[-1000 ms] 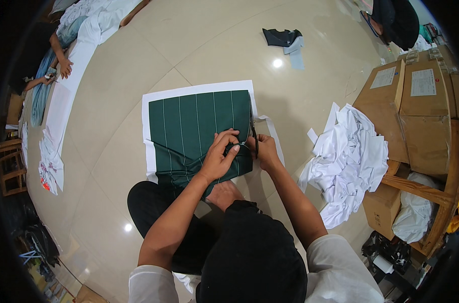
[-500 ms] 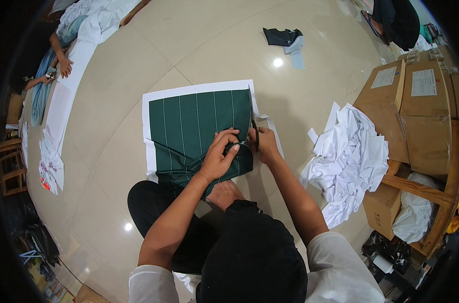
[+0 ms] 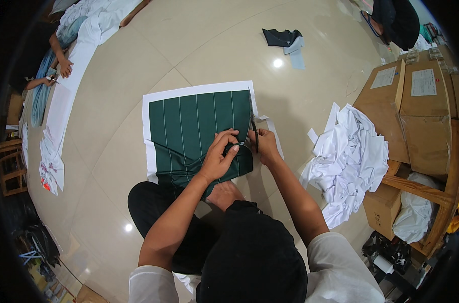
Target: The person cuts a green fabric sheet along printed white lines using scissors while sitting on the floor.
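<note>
A dark green cloth (image 3: 194, 118) with thin pale stripes lies over a white sheet (image 3: 199, 87), whose border shows along the top and left. My left hand (image 3: 221, 155) presses on the cloth near its right side, fingers bent and gripping a gathered fold. Closed round the dark handles of a pair of scissors (image 3: 254, 126) is my right hand (image 3: 267, 145). The blades point away from me along the cloth's right edge, and part of them is hidden against it. A narrow white strip (image 3: 272, 129) stands loose beside my right hand.
Right of me is a heap of white cloth (image 3: 348, 156), beside cardboard boxes (image 3: 425, 108) and a wooden rack (image 3: 421, 188). Dark and grey-blue scraps (image 3: 285, 39) lie farther off. At the far left, a co-worker's hand (image 3: 65, 67) rests on long white cloth (image 3: 63, 103).
The handles of the scissors have shifted slightly left, closer together, in my right hand. My left hand and the green cloth have hardly moved.
</note>
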### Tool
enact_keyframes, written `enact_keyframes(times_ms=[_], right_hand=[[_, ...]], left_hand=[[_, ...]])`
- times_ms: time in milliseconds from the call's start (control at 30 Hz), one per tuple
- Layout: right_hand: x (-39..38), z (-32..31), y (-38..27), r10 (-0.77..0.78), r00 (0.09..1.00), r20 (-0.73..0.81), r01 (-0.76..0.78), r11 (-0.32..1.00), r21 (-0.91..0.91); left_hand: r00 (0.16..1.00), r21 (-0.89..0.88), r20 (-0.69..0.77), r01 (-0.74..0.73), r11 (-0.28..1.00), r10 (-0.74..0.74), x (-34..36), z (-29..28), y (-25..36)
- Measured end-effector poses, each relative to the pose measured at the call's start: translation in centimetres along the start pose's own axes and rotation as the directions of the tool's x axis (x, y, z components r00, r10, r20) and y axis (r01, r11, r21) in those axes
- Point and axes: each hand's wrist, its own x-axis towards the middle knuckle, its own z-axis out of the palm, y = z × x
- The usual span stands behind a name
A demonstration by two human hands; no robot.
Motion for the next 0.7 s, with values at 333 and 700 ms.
enact_keyframes(times_ms=[333, 700], right_hand=[[-0.06, -0.06, 0.06, -0.005, 1.000, 0.019, 0.004, 1.000, 0.011], [-0.09, 0.22, -0.80, -0.001, 1.000, 0.011, 0.001, 1.000, -0.005]], left_hand=[[1.000, -0.007, 0.001, -0.012, 1.000, 0.012, -0.09, 0.04, -0.12], [1.000, -0.005, 0.006, -0.016, 1.000, 0.016, -0.16, -0.09, -0.15]])
